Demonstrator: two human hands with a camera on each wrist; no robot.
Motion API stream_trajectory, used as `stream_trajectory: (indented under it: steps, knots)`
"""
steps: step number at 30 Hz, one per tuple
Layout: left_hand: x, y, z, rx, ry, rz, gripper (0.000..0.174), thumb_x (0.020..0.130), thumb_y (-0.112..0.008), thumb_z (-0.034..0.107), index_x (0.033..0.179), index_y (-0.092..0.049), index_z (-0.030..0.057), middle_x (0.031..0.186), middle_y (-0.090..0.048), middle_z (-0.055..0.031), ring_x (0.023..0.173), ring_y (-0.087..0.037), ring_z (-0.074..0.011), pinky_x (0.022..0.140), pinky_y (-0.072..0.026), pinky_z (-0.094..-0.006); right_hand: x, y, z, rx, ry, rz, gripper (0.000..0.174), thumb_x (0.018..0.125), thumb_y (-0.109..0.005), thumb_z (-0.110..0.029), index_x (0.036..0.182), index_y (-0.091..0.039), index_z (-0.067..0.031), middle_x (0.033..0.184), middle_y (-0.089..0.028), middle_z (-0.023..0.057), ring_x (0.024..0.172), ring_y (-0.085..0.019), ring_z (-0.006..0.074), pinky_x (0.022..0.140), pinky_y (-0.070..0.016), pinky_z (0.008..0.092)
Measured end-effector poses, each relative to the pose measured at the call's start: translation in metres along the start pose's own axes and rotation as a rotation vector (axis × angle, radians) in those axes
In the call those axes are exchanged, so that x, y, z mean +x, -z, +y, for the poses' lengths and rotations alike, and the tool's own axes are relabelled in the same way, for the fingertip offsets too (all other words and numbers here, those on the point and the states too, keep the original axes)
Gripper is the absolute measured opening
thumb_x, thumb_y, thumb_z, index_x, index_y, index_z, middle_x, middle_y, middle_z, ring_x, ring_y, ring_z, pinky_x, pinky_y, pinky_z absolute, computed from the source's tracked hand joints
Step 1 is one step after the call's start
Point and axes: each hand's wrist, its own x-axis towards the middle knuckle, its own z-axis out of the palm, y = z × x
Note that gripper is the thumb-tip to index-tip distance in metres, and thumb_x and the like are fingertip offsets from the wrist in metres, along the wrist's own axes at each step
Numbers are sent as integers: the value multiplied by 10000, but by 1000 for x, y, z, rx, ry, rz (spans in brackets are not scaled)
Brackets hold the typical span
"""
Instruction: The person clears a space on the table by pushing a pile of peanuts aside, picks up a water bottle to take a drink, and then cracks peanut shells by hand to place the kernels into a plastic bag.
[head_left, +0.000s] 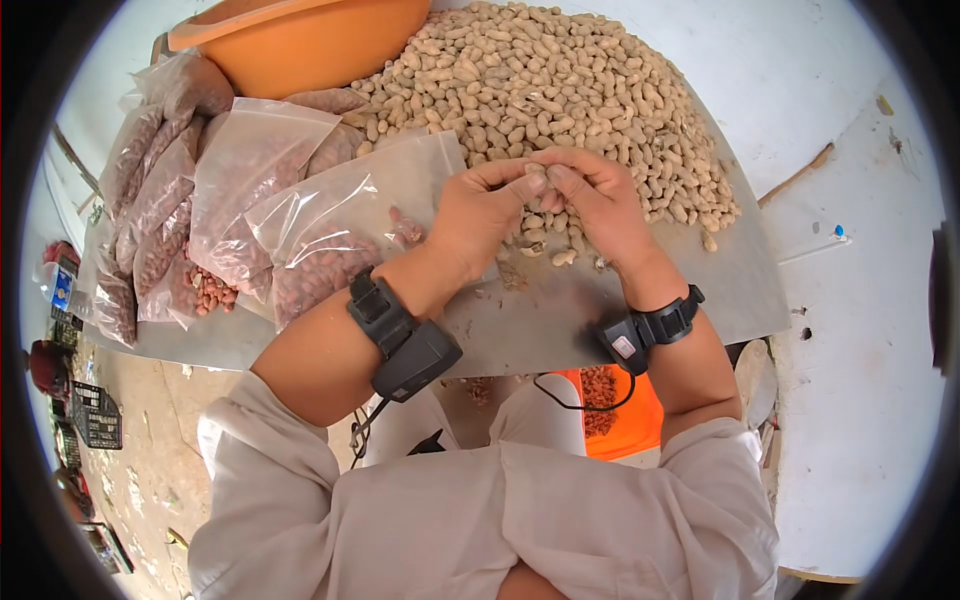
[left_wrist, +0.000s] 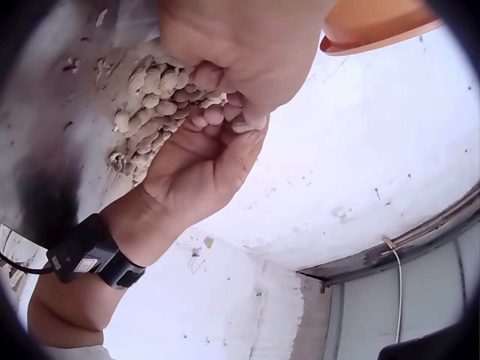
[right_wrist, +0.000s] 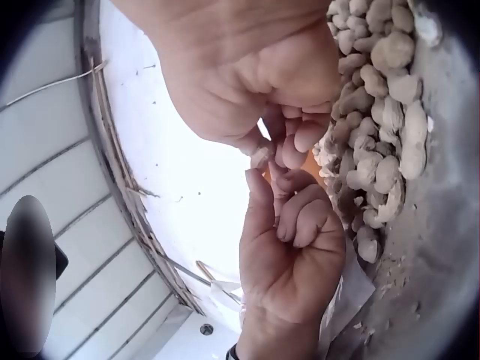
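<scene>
My left hand [head_left: 472, 212] and right hand [head_left: 608, 212] meet fingertip to fingertip in front of the peanut pile [head_left: 550, 90]. Between their thumbs and forefingers they pinch a small pale peanut [right_wrist: 261, 157], mostly covered by the fingertips. The other fingers of both hands are curled in; in the right wrist view the left hand's curled fingers [right_wrist: 304, 214] show below the right hand. Just under the hands, a few loose peanuts and shell bits [head_left: 563, 257] lie on the grey metal tabletop [head_left: 540, 320].
Clear plastic bags of shelled red peanuts [head_left: 240, 190] crowd the table's left side, one with an empty upper part [head_left: 370, 185] near my left wrist. An orange basin [head_left: 300, 45] stands behind them. Below the table edge, an orange container [head_left: 640, 415] holds reddish peanuts.
</scene>
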Motion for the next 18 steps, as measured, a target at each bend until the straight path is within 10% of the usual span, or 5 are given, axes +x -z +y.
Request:
stream_trajectory:
  steps: [18]
  knots:
    - [-3,0,-6,327,-218,-157,129,891,-568,138,899,-598,13,773,-587,-14,656,-473,-48,559,-360,-181,-11,-2,-3,46,-91,-97,298,883,-573,-133,1151,-581,-2,704,-591,20,583,-528,58,519,-430,187]
